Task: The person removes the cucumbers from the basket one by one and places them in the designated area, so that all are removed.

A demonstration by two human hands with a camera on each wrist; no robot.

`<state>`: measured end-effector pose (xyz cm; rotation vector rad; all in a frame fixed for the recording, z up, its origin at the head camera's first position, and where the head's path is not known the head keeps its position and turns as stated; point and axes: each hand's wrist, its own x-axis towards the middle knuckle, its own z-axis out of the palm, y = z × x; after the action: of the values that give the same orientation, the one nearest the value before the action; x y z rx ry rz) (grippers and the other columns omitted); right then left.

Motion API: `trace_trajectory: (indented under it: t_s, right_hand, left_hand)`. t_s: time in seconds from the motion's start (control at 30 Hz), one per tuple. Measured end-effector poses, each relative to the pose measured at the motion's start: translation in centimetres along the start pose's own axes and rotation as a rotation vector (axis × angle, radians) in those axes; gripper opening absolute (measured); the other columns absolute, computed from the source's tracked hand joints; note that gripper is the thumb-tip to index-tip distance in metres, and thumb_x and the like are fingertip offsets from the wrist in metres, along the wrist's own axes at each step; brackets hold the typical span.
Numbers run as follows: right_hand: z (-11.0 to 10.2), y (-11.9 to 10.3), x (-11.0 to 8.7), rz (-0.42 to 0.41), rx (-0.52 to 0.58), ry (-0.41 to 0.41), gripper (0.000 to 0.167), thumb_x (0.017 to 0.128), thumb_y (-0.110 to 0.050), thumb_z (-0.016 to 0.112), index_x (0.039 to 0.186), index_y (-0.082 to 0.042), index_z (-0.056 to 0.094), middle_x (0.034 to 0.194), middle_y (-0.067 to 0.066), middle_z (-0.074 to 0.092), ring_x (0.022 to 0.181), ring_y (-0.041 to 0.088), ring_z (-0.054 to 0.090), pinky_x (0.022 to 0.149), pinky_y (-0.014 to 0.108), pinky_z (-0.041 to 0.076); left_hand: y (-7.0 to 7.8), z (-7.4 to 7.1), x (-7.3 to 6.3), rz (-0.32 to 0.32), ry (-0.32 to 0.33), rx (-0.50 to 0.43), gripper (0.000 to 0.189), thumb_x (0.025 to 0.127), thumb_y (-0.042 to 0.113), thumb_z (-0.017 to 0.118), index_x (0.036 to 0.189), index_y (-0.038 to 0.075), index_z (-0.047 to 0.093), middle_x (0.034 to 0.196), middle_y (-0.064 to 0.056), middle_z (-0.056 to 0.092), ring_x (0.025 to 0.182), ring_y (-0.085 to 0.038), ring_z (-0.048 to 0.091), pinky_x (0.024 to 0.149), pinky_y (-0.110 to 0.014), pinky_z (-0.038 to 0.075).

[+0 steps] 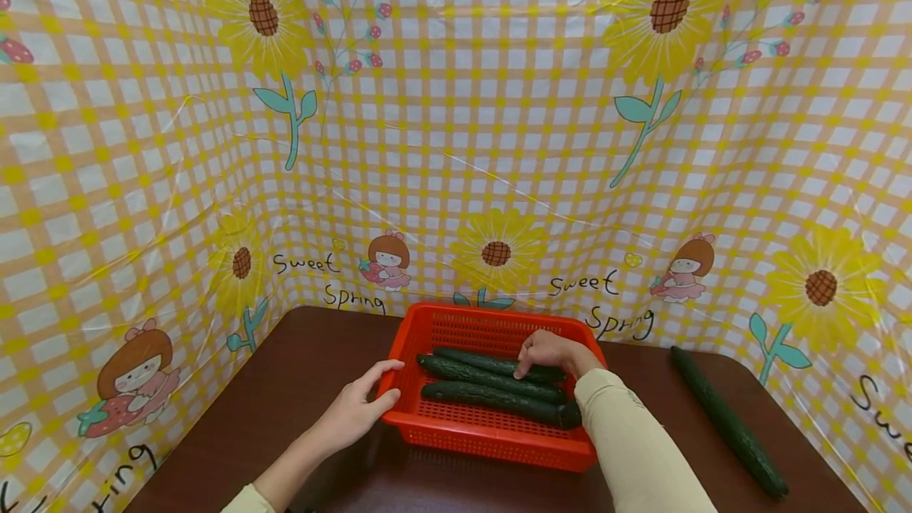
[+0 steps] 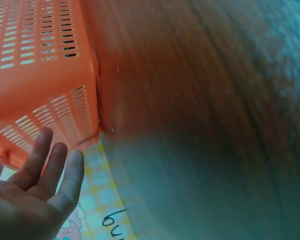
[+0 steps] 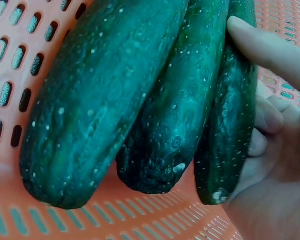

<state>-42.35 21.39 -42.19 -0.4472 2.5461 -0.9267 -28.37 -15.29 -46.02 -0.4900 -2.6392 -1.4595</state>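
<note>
A red plastic basket [image 1: 492, 450] with slotted walls stands on the dark table. Three dark green cucumbers lie side by side in it: a near one [image 1: 492, 402], a middle one [image 1: 470, 373] and a far one [image 1: 463, 355]. My right hand [image 1: 549, 351] reaches in from the right and holds the far cucumber [image 3: 230, 120], thumb on one side and fingers on the other. At the basket's left end, my left hand [image 1: 359, 410] touches the rim with thumb and forefinger. Its other fingers [image 2: 67, 180] extend loosely beside the outer wall.
Another cucumber [image 1: 730, 422] lies slantwise on the table [image 1: 335, 339], right of the basket. A checked cloth [image 1: 463, 141] with sunflowers hangs behind the table and along both sides.
</note>
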Motion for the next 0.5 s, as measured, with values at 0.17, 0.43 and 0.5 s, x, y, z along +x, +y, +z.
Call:
trace_trajectory:
  t_s: [0.17, 0.43, 0.5]
  right_hand:
    - [-0.10, 0.07, 0.13, -0.014, -0.016, 0.004, 0.029, 0.078, -0.013, 0.082, 0.063, -0.010, 0.058, 0.069, -0.004, 0.049, 0.066, 0.012, 0.040, 0.069, 0.030, 0.040]
    - [-0.14, -0.04, 0.13, -0.005, -0.062, -0.035, 0.028, 0.079, -0.013, 0.081, 0.103, -0.001, 0.079, 0.126, 0.019, 0.068, 0.123, 0.037, 0.058, 0.101, 0.050, 0.047]
    - [-0.10, -0.06, 0.11, -0.003, -0.044, -0.042, 0.023, 0.079, -0.013, 0.082, 0.099, -0.001, 0.080, 0.123, 0.017, 0.070, 0.117, 0.034, 0.062, 0.098, 0.048, 0.050]
  left_hand:
    - [0.08, -0.03, 0.06, -0.006, -0.005, 0.006, 0.042, 0.101, 0.029, 0.061, 0.142, 0.026, 0.053, 0.130, -0.007, 0.061, 0.109, -0.022, 0.054, 0.089, -0.041, 0.045]
    - [0.02, -0.08, 0.04, -0.004, -0.025, 0.000, 0.043, 0.102, 0.029, 0.059, 0.144, 0.025, 0.051, 0.128, -0.008, 0.060, 0.105, -0.023, 0.054, 0.084, -0.040, 0.044]
    - [0.05, -0.03, -0.01, -0.007, -0.024, 0.001, 0.043, 0.101, 0.029, 0.059, 0.144, 0.025, 0.051, 0.128, -0.008, 0.060, 0.105, -0.023, 0.054, 0.085, -0.040, 0.044]
